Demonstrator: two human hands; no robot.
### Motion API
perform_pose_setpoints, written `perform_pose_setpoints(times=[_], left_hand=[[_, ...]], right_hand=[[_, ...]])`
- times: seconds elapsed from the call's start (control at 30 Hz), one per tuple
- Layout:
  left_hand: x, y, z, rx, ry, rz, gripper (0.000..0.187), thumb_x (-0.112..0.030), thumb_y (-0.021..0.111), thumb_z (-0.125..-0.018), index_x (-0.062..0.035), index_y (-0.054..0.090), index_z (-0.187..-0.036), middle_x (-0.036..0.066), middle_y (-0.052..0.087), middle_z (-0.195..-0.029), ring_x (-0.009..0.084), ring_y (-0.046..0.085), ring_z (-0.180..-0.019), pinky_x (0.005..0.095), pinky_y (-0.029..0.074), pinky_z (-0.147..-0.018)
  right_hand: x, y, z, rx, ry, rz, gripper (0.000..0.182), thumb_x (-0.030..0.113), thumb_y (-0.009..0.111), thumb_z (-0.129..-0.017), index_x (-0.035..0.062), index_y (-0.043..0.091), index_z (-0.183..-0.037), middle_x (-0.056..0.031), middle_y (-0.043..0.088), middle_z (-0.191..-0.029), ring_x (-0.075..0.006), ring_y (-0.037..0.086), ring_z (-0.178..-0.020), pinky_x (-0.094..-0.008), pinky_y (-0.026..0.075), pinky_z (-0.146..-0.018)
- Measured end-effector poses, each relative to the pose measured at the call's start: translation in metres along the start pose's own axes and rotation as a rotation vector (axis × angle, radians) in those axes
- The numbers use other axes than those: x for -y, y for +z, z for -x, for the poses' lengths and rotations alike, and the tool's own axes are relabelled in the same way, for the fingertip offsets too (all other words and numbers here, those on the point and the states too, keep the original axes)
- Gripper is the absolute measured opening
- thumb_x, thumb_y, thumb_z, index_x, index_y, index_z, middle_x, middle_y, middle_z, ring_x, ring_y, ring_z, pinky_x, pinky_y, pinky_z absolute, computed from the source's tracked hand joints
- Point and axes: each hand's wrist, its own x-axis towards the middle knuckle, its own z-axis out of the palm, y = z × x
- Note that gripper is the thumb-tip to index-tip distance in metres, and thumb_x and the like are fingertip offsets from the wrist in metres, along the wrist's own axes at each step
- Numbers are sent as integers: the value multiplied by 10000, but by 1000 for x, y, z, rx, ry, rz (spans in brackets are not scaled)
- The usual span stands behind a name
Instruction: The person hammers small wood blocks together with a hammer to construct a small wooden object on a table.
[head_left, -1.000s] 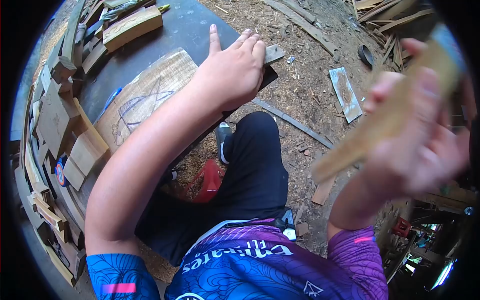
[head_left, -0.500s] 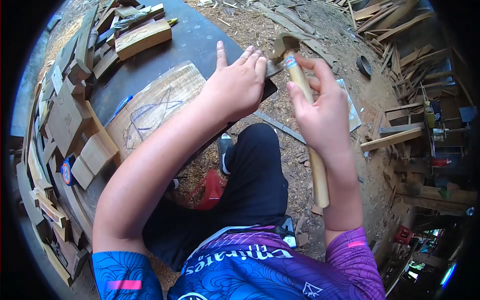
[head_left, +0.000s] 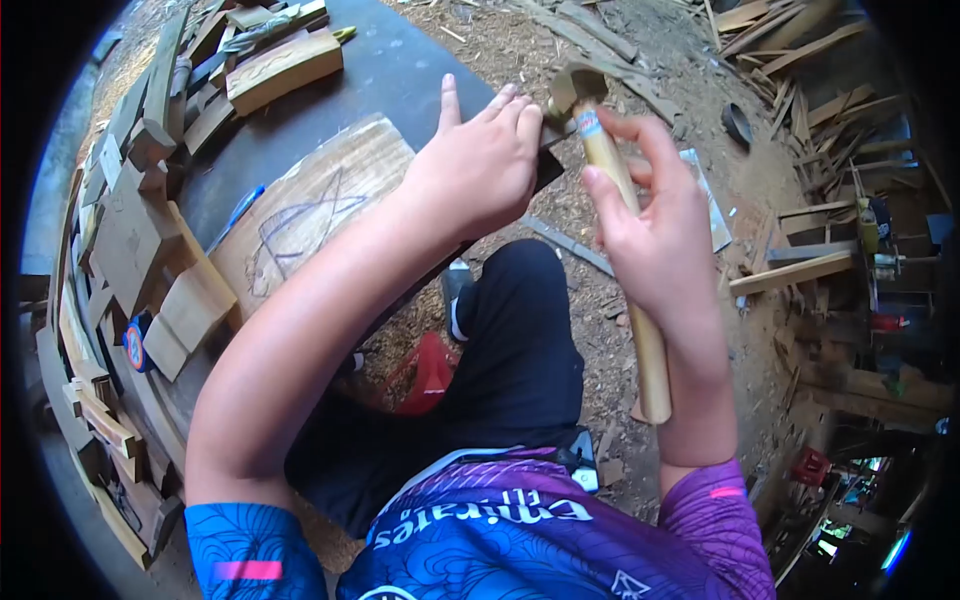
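My right hand (head_left: 660, 215) grips a hammer (head_left: 622, 185) high on its pale wooden handle, just below the metal head. The handle's lower end hangs along my right forearm. Beside the hammer head, my left hand (head_left: 485, 155) is at the corner of the dark table (head_left: 395, 55), back of the hand up. Its little finger sticks out while the other fingers bend over the edge, where a flat greyish piece (head_left: 556, 134) pokes out toward the hammer. What my left fingers hold is mostly hidden; I cannot tell its kind.
A wooden board (head_left: 335, 165) with pen-drawn lines lies under my left forearm, a blue pen (head_left: 243, 210) near its edge. Stacked wood blocks (head_left: 140, 240) and a blue tape measure (head_left: 137, 342) line the left side. Scrap wood (head_left: 800, 270) and shavings cover the ground at right.
The hammer and my right hand have shifted slightly right. My left hand stays at the table corner, a little further right in view.
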Motion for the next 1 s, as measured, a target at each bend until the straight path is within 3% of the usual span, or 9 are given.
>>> perform_pose_setpoints(times=[0.13, 0.3, 0.37, 0.5, 0.57, 0.7, 0.8, 0.87, 1.0], left_hand=[[0, 7, 2, -43, 9, 51, 445, -143, 360, -1023, 116, 491, -1361, 294, 570, -1452, 418, 474, -1476, 810, 198, -1177], [-1, 3, 2, -4, 12, 29, 446, -144, 367, -1020, 114, 487, -1364, 299, 550, -1480, 417, 450, -1493, 812, 198, -1176], [-1, 3, 1, 4, -1, 19, 444, -152, 409, -1018, 95, 482, -1379, 278, 545, -1498, 399, 439, -1504, 803, 195, -1184], [-4, 6, 2, -5, -44, 20, 460, -166, 483, -1013, 63, 472, -1412, 245, 543, -1521, 365, 425, -1520, 781, 192, -1201], [1, 4, -5, -43, -33, 15, 463, -162, 462, -1007, 75, 477, -1404, 261, 544, -1512, 377, 424, -1519, 787, 192, -1197], [-3, 7, 2, -75, 4, 32, 465, -147, 406, -993, 107, 488, -1374, 302, 548, -1485, 417, 426, -1511, 809, 180, -1185], [-3, 5, 2, -45, 9, 20, 467, -144, 409, -994, 104, 489, -1381, 306, 532, -1504, 421, 422, -1512, 811, 179, -1184], [-4, 0, 2, -12, -11, -9, 475, -150, 412, -995, 107, 486, -1388, 302, 512, -1529, 415, 411, -1521, 814, 167, -1184], [-6, 1, 0, -29, -21, 33, 485, -173, 421, -1000, 100, 482, -1396, 292, 495, -1552, 408, 388, -1536, 823, 138, -1179]], right_hand=[[12, -13, 0, -54, 14, 77, 352, 88, 681, -945, 62, 623, -1291, -250, 732, -877, -401, 770, -805, -421, 582, -691], [45, -30, 7, -398, -308, -157, 391, 90, 652, -1031, 56, 556, -1409, -113, 738, -955, -58, 599, -605, -206, 474, -521], [43, -24, 7, -485, -402, -236, 380, 70, 628, -1040, 47, 540, -1409, -140, 736, -992, -64, 611, -621, -215, 495, -536], [-5, 9, 8, -98, -86, 232, 360, 99, 654, -968, 60, 596, -1321, -259, 707, -852, -434, 753, -800, -465, 574, -684], [-1, -7, 5, -104, -83, 157, 351, 101, 665, -967, 54, 610, -1310, -245, 717, -861, -423, 755, -787, -456, 576, -685], [20, -25, 6, -260, -200, 0, 376, 130, 661, -1011, 80, 598, -1379, -130, 734, -920, -160, 629, -645, -288, 479, -560], [26, -20, 9, -298, -230, -66, 356, 132, 663, -1002, 73, 604, -1349, -148, 730, -899, -203, 648, -685, -325, 504, -587], [5, -7, 10, -155, -163, 180, 333, 72, 672, -942, 47, 608, -1268, -277, 710, -902, -478, 726, -847, -481, 582, -721], [8, -5, 14, 21, -10, 60, 421, 76, 656, -934, 61, 586, -1349, -311, 705, -948, -526, 697, -935, -555, 568, -788]])
